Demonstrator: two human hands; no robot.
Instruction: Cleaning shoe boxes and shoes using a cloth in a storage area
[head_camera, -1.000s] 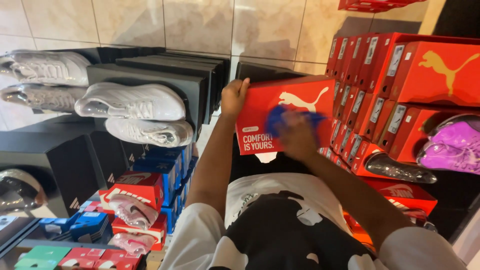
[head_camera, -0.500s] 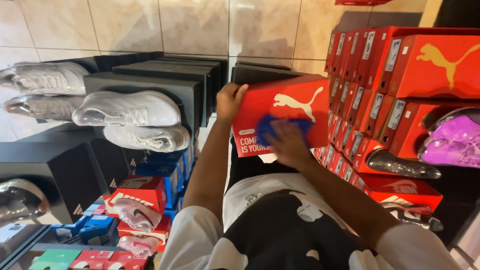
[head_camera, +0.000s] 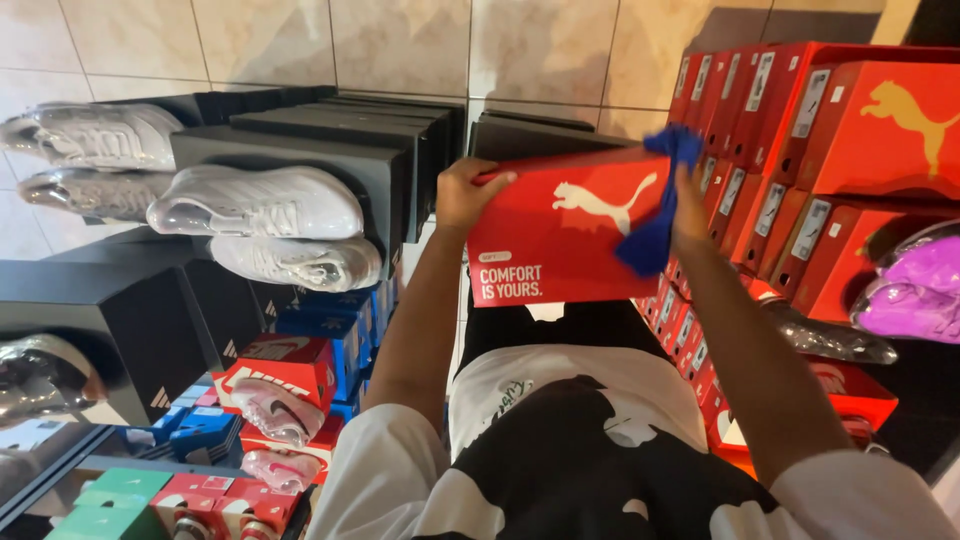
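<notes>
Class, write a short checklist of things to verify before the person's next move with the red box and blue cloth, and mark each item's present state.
1. Left hand grips the red box at its edge: ok.
2. Right hand holds the blue cloth: ok.
3. Cloth touches the box face: ok.
4. Box lid closed: cannot tell.
5. Box apart from the red stack: cannot tell.

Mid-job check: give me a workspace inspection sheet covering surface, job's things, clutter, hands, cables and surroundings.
Surface: tiled floor.
Job's things: red shoe box, held up; blue cloth against its right end.
Clutter: white shoes on black boxes; red boxes stacked right; purple shoe.
Hands: left hand grips the box's left edge; right hand holds the cloth.
Cables: nothing seen.
Surroundings: shoe shop shelving.
</notes>
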